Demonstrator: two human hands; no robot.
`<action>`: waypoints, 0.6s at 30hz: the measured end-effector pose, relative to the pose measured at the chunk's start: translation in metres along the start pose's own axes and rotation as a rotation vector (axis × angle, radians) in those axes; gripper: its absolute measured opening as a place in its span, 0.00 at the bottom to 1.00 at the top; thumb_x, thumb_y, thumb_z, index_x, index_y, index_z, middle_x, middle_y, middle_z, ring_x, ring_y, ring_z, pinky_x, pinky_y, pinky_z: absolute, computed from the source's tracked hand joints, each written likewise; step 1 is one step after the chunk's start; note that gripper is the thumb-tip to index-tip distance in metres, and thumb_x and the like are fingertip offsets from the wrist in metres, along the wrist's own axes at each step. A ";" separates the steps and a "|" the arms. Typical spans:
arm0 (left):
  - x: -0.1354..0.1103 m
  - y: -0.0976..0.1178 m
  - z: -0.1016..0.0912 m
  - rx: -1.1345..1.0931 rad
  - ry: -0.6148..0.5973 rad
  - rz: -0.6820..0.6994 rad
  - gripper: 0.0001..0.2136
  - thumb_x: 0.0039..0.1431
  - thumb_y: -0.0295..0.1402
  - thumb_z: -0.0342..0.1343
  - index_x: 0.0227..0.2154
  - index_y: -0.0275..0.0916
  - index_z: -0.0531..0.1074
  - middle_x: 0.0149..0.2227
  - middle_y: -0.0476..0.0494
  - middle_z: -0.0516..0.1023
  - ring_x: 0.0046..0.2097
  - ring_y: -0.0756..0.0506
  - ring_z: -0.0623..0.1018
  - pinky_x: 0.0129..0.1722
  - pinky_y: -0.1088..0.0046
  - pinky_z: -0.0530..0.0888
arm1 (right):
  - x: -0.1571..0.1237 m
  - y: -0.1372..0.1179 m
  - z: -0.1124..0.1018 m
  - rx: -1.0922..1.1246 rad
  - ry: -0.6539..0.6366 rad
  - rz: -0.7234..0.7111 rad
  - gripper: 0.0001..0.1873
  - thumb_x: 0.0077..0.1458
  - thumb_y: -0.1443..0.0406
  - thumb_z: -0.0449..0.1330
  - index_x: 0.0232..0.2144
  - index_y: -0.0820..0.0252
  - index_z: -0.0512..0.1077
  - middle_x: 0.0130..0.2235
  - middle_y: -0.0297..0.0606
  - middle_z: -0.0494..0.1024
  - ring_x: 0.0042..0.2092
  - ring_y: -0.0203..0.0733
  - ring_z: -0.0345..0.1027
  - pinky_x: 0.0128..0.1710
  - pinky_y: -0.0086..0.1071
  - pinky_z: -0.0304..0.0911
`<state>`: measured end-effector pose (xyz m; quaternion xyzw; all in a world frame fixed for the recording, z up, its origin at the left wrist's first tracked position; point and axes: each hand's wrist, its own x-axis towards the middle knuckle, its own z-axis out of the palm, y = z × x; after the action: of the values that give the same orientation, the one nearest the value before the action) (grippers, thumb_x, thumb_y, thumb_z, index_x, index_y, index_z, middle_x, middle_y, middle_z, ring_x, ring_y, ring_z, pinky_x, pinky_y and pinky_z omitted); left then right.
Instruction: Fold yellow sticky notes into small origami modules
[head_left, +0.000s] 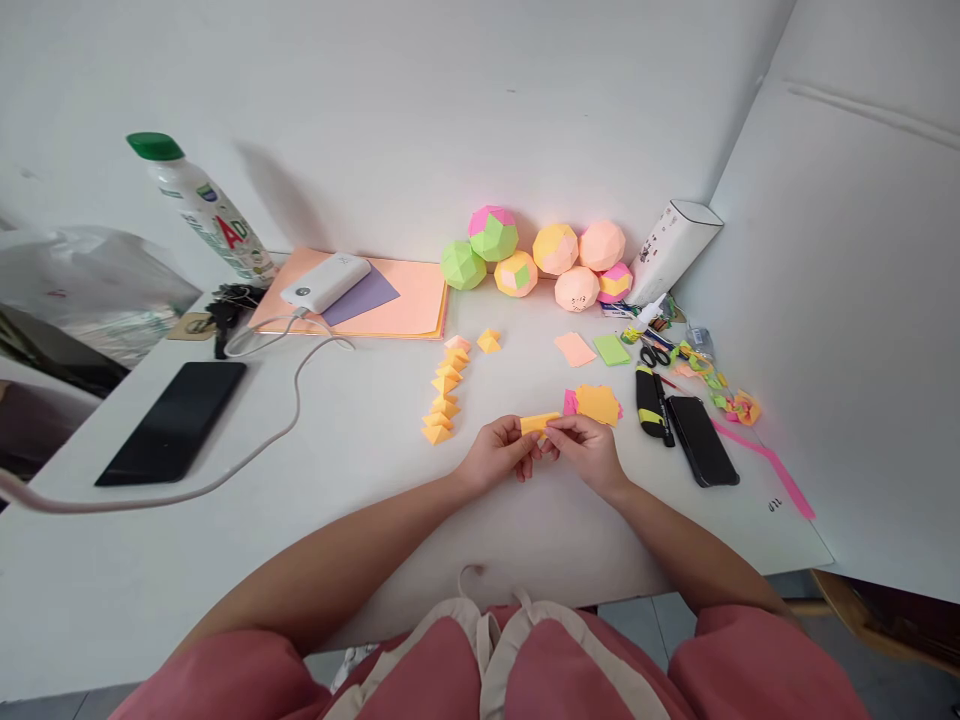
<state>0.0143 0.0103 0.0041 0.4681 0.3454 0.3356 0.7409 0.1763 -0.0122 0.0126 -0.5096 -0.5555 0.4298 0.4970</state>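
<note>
Between my two hands, above the white table, is a small folded piece of yellow-orange paper point(538, 424). My left hand point(501, 450) pinches its left end, and my right hand point(587, 450) pinches the right end with thumb and forefinger. Just beyond my right hand lies a stack of yellow-orange paper squares point(598, 403), with pink paper point(570, 402) showing at its side. A row of folded orange paper pieces point(444, 384) stands to the left of my hands, and one more folded piece point(489, 341) sits apart from it.
Several coloured paper balls point(493, 234) rest against the back wall. To the right are green squares point(612, 349), scissors point(655, 355), a box cutter point(649, 401) and a phone point(703, 441). On the left, a cable point(289, 420) runs from a power bank point(326, 283) past another phone point(174, 422).
</note>
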 end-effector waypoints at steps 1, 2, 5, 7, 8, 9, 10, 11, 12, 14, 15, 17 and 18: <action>0.000 0.000 0.000 0.001 0.000 -0.002 0.16 0.50 0.44 0.57 0.25 0.38 0.58 0.23 0.50 0.73 0.18 0.53 0.71 0.18 0.76 0.69 | 0.000 0.000 0.000 0.002 0.000 0.001 0.09 0.48 0.60 0.62 0.29 0.62 0.72 0.22 0.35 0.75 0.23 0.35 0.70 0.23 0.31 0.69; 0.000 0.000 0.000 0.001 -0.002 -0.003 0.16 0.50 0.43 0.57 0.25 0.38 0.58 0.23 0.50 0.73 0.18 0.53 0.71 0.18 0.76 0.69 | 0.000 -0.001 0.000 0.004 0.000 0.001 0.09 0.48 0.60 0.62 0.29 0.62 0.72 0.22 0.35 0.75 0.24 0.35 0.70 0.23 0.31 0.69; -0.001 0.001 0.000 0.001 -0.009 -0.003 0.16 0.50 0.43 0.57 0.28 0.37 0.60 0.24 0.50 0.74 0.19 0.53 0.72 0.18 0.76 0.70 | -0.001 -0.003 0.000 0.010 -0.004 0.003 0.09 0.48 0.60 0.62 0.29 0.62 0.72 0.23 0.35 0.75 0.24 0.35 0.70 0.24 0.31 0.69; -0.001 0.001 0.000 0.004 -0.013 0.000 0.15 0.50 0.43 0.57 0.29 0.36 0.61 0.24 0.49 0.73 0.20 0.52 0.73 0.18 0.76 0.70 | -0.001 -0.005 0.000 0.013 -0.005 0.011 0.09 0.48 0.61 0.62 0.28 0.62 0.71 0.23 0.34 0.75 0.24 0.35 0.69 0.25 0.32 0.69; -0.001 0.001 0.000 0.006 -0.014 0.001 0.16 0.50 0.43 0.57 0.29 0.36 0.62 0.24 0.49 0.73 0.20 0.52 0.73 0.18 0.76 0.70 | -0.001 -0.006 0.000 0.014 -0.005 0.014 0.09 0.48 0.61 0.62 0.28 0.61 0.71 0.23 0.34 0.75 0.24 0.35 0.69 0.25 0.32 0.69; -0.001 0.001 0.000 0.008 -0.017 0.003 0.16 0.50 0.44 0.57 0.29 0.36 0.62 0.24 0.49 0.74 0.20 0.52 0.73 0.18 0.76 0.70 | -0.001 -0.006 0.000 0.012 -0.006 0.018 0.08 0.48 0.61 0.62 0.28 0.61 0.71 0.23 0.34 0.75 0.24 0.35 0.69 0.25 0.32 0.69; -0.001 0.001 -0.001 0.008 -0.020 0.004 0.16 0.50 0.44 0.57 0.30 0.36 0.62 0.25 0.48 0.74 0.21 0.52 0.73 0.18 0.76 0.70 | -0.001 -0.006 0.000 0.009 -0.007 0.019 0.08 0.48 0.61 0.62 0.28 0.61 0.71 0.23 0.34 0.75 0.24 0.35 0.69 0.25 0.32 0.69; -0.001 0.001 -0.001 0.008 -0.022 0.005 0.16 0.50 0.44 0.57 0.30 0.36 0.63 0.25 0.48 0.74 0.21 0.52 0.74 0.19 0.76 0.70 | -0.001 -0.006 0.000 0.004 -0.008 0.019 0.08 0.48 0.61 0.62 0.28 0.61 0.71 0.23 0.34 0.74 0.24 0.35 0.69 0.25 0.32 0.69; 0.000 0.001 -0.001 0.008 -0.024 0.005 0.16 0.50 0.44 0.58 0.30 0.36 0.63 0.25 0.48 0.74 0.21 0.51 0.74 0.19 0.76 0.70 | -0.001 -0.006 0.000 0.000 -0.009 0.017 0.08 0.48 0.61 0.62 0.28 0.61 0.71 0.23 0.34 0.74 0.24 0.35 0.69 0.25 0.32 0.69; 0.000 0.001 -0.001 0.006 -0.026 -0.002 0.16 0.50 0.44 0.58 0.30 0.36 0.63 0.26 0.48 0.75 0.22 0.51 0.74 0.19 0.76 0.70 | -0.001 -0.006 0.000 -0.005 -0.009 0.008 0.08 0.49 0.61 0.61 0.28 0.61 0.70 0.23 0.34 0.74 0.25 0.35 0.69 0.26 0.32 0.69; 0.000 0.001 -0.001 0.005 -0.027 -0.005 0.16 0.50 0.44 0.58 0.30 0.36 0.63 0.26 0.47 0.75 0.22 0.51 0.75 0.19 0.75 0.70 | -0.002 -0.006 0.000 -0.004 -0.008 0.004 0.08 0.49 0.61 0.61 0.29 0.61 0.70 0.23 0.34 0.74 0.25 0.35 0.69 0.26 0.32 0.69; -0.001 0.001 -0.001 -0.001 -0.032 -0.006 0.16 0.50 0.44 0.58 0.30 0.35 0.63 0.26 0.46 0.75 0.22 0.50 0.75 0.19 0.75 0.70 | -0.002 -0.006 0.000 0.009 -0.010 0.007 0.08 0.49 0.61 0.61 0.30 0.61 0.69 0.23 0.33 0.73 0.25 0.35 0.69 0.27 0.32 0.68; -0.001 0.001 -0.002 -0.007 -0.034 -0.004 0.16 0.50 0.44 0.58 0.29 0.36 0.63 0.26 0.46 0.76 0.22 0.50 0.75 0.19 0.75 0.70 | -0.002 -0.006 0.000 0.022 -0.010 0.016 0.09 0.49 0.61 0.61 0.32 0.61 0.69 0.24 0.33 0.73 0.25 0.35 0.69 0.27 0.32 0.68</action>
<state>0.0125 0.0109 0.0048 0.4703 0.3326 0.3273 0.7490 0.1753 -0.0145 0.0181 -0.5063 -0.5494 0.4423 0.4962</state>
